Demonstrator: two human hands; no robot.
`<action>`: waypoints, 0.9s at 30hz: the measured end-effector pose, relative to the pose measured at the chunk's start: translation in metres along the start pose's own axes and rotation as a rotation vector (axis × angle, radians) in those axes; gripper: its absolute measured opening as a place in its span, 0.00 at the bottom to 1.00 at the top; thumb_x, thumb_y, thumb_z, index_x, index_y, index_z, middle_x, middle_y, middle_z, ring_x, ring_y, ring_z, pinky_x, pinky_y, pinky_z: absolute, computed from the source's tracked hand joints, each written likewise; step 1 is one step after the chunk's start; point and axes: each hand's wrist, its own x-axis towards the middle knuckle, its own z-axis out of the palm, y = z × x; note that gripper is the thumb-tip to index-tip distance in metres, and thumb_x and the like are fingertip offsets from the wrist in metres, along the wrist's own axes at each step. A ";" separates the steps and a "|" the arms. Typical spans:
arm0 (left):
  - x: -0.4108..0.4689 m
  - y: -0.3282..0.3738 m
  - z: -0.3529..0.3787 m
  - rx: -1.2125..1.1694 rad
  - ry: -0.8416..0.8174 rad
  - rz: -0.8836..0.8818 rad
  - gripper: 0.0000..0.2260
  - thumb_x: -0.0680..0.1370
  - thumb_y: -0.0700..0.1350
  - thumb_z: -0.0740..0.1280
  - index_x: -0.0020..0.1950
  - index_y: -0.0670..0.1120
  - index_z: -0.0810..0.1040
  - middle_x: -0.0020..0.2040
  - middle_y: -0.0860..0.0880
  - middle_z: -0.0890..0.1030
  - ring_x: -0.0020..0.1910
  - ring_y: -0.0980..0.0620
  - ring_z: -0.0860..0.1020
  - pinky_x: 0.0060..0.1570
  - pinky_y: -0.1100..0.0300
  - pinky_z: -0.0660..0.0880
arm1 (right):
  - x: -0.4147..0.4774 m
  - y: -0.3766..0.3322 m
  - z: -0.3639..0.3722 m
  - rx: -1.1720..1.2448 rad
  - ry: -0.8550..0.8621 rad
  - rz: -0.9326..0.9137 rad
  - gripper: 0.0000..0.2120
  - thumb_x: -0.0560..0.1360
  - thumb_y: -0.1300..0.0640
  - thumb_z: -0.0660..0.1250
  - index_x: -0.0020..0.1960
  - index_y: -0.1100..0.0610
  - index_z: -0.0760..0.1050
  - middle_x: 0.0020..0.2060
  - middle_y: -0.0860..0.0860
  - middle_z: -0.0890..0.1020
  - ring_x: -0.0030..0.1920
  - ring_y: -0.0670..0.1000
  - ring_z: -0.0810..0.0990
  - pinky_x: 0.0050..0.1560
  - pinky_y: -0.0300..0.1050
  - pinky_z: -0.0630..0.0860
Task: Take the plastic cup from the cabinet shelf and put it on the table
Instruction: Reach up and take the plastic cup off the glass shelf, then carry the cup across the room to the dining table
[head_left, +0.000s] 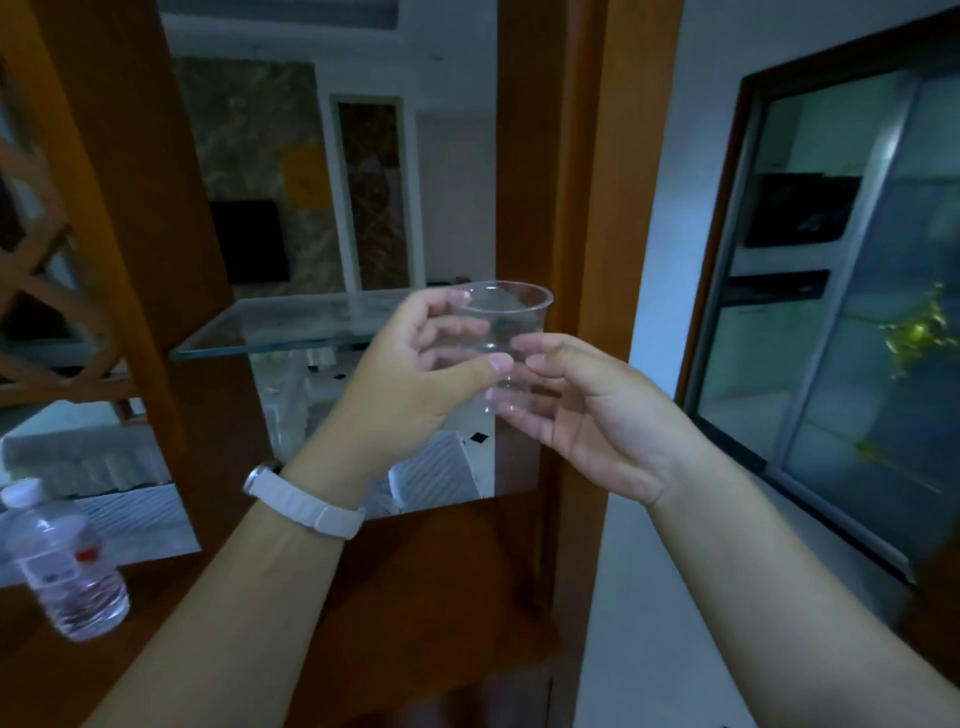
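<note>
With both hands, left (415, 364) and right (587, 410), grasping the clear thin-walled plastic cup (501, 332) just off the glass shelf (291, 322), keep your squeeze light and the cup upright.

**Materials and finishes in front of you**

You hold a cup (501, 332) of clear, thin, glossy plastic, see-through enough to show your fingers behind it. At centre frame the shelf (291, 322) is smooth transparent glass with a greenish polished edge. The cabinet frame (587, 208) looks like orange-brown wood with a satin sheen. On your wrist sits a matt white watch strap (311, 501). At lower left, the bottle (62, 566) is clear shiny plastic with a white cap.
</note>
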 end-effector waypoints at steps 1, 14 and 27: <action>-0.003 -0.004 0.000 -0.005 -0.022 -0.016 0.24 0.65 0.51 0.78 0.58 0.55 0.74 0.54 0.52 0.83 0.49 0.55 0.82 0.44 0.62 0.78 | -0.005 0.005 -0.001 0.000 0.026 0.004 0.19 0.70 0.63 0.70 0.61 0.61 0.77 0.53 0.62 0.82 0.53 0.60 0.82 0.52 0.50 0.81; -0.061 -0.068 0.021 -0.081 -0.410 -0.112 0.27 0.65 0.54 0.76 0.61 0.62 0.71 0.58 0.55 0.79 0.56 0.56 0.80 0.50 0.56 0.80 | -0.092 0.081 0.000 -0.020 0.418 0.067 0.18 0.76 0.65 0.66 0.65 0.63 0.71 0.58 0.64 0.82 0.58 0.64 0.81 0.58 0.52 0.79; -0.139 -0.069 0.134 -0.239 -0.873 -0.052 0.25 0.67 0.58 0.73 0.59 0.69 0.67 0.60 0.61 0.76 0.59 0.59 0.76 0.54 0.56 0.78 | -0.250 0.105 0.002 -0.036 0.918 -0.037 0.19 0.69 0.63 0.70 0.59 0.60 0.76 0.49 0.59 0.83 0.53 0.59 0.81 0.59 0.53 0.78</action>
